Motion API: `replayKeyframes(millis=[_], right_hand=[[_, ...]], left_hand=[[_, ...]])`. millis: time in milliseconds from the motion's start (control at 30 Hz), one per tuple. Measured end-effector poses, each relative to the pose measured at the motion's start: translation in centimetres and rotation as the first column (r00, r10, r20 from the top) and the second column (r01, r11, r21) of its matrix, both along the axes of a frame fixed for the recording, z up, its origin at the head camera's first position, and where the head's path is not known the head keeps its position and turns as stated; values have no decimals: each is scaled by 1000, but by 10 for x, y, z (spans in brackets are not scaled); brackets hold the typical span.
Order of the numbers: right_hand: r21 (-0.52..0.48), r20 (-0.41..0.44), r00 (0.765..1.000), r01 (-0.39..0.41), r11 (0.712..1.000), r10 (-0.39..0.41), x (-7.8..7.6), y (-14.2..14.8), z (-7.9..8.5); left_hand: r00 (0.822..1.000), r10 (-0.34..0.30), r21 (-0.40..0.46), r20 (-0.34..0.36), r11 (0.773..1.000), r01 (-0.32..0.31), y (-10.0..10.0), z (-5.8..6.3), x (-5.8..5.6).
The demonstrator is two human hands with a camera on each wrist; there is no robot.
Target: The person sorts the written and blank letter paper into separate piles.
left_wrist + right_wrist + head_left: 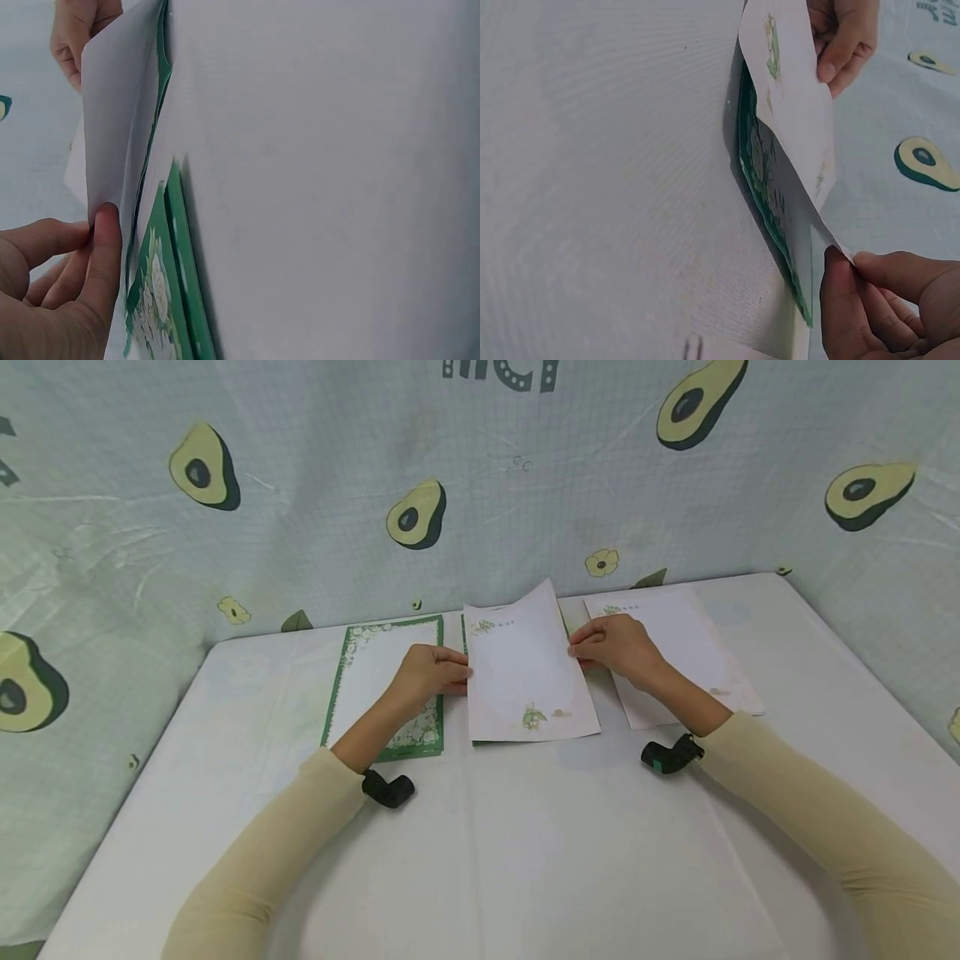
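Observation:
A white sheet of paper (525,668) with small floral prints is held over the middle pile, its far edge lifted and bowed. My left hand (429,680) pinches its left edge between thumb and fingers. At the opposite edge, my right hand (621,647) pinches the paper between thumb and forefinger. Beneath it lies green-bordered paper (754,172), apart from the raised side of the sheet in the right wrist view. To the left is a stack of green-bordered floral paper (367,681), partly covered by my left hand and forearm. Matching pale floral paper (682,643) lies beyond my right hand.
A white-covered table (570,843) carries the three paper piles near its back edge. Behind it hangs a pale curtain (315,527) printed with avocados. Black wrist cameras (388,789) sit at both cuffs, close above the tabletop.

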State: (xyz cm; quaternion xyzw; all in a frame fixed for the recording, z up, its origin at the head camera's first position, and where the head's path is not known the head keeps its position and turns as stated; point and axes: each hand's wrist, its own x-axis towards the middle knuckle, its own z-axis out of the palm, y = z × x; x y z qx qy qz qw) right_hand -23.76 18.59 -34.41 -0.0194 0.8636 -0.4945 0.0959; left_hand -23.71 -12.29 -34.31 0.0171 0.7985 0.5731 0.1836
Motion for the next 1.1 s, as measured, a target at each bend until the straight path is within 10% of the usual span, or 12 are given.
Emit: replayKeyframes(millis=[433, 1100], right_hand=[[-38, 0, 1000, 15, 999, -15, 4, 4, -4], [-24, -23, 1000, -17, 1000, 17, 16, 18, 9]], left_hand=[[999, 20, 6, -42, 1000, -20, -5, -2, 10], [956, -117, -129, -268, 988, 84, 5, 0, 19]])
